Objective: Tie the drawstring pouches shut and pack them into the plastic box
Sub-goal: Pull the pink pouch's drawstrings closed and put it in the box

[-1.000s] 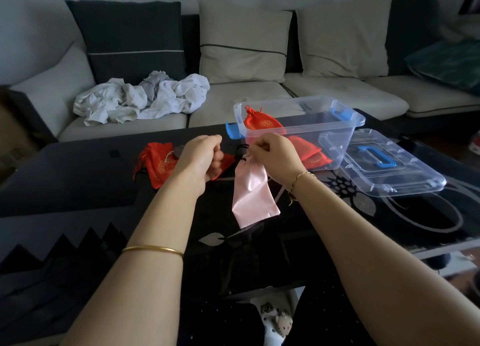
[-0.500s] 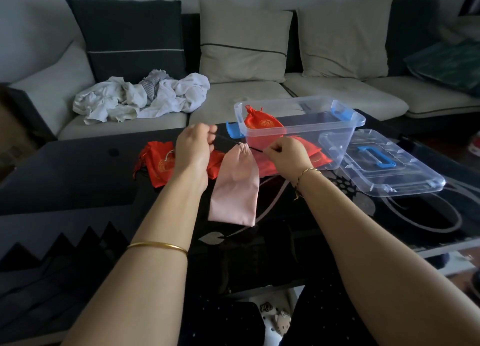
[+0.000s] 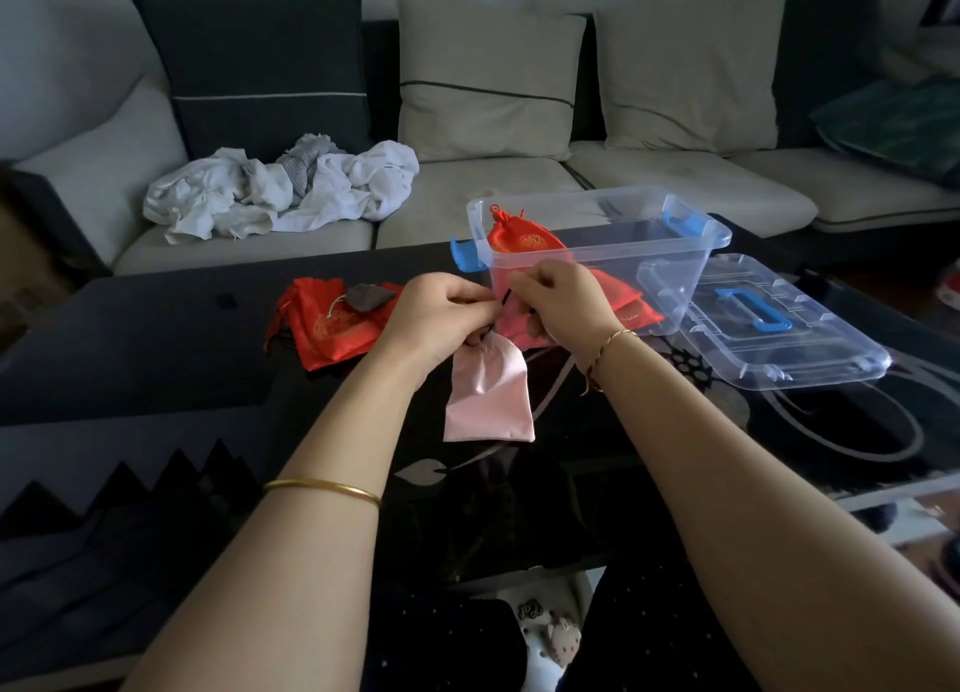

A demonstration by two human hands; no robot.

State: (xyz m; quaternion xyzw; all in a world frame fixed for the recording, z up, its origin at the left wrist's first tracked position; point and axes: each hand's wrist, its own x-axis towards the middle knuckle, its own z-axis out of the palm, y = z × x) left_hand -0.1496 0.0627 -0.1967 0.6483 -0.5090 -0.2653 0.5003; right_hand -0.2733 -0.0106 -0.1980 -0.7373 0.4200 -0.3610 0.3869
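A pink drawstring pouch (image 3: 488,392) hangs from its gathered neck over the black table (image 3: 156,348). My left hand (image 3: 436,317) pinches the dark drawstring at the neck, and my right hand (image 3: 558,304) grips the other end of the string close beside it. Behind my hands stands the clear plastic box (image 3: 644,244) with blue latches, holding red pouches (image 3: 524,237). More red pouches (image 3: 332,328) and a small grey one (image 3: 366,296) lie on the table to the left.
The box's clear lid (image 3: 769,322) with a blue handle lies to the right of the box. Behind the table is a sofa (image 3: 519,182) with cushions and a heap of white clothes (image 3: 280,192).
My hands had pulled apart with the string stretched between them; now they have come together at the pouch's neck, and the pouch hangs lower and straighter.
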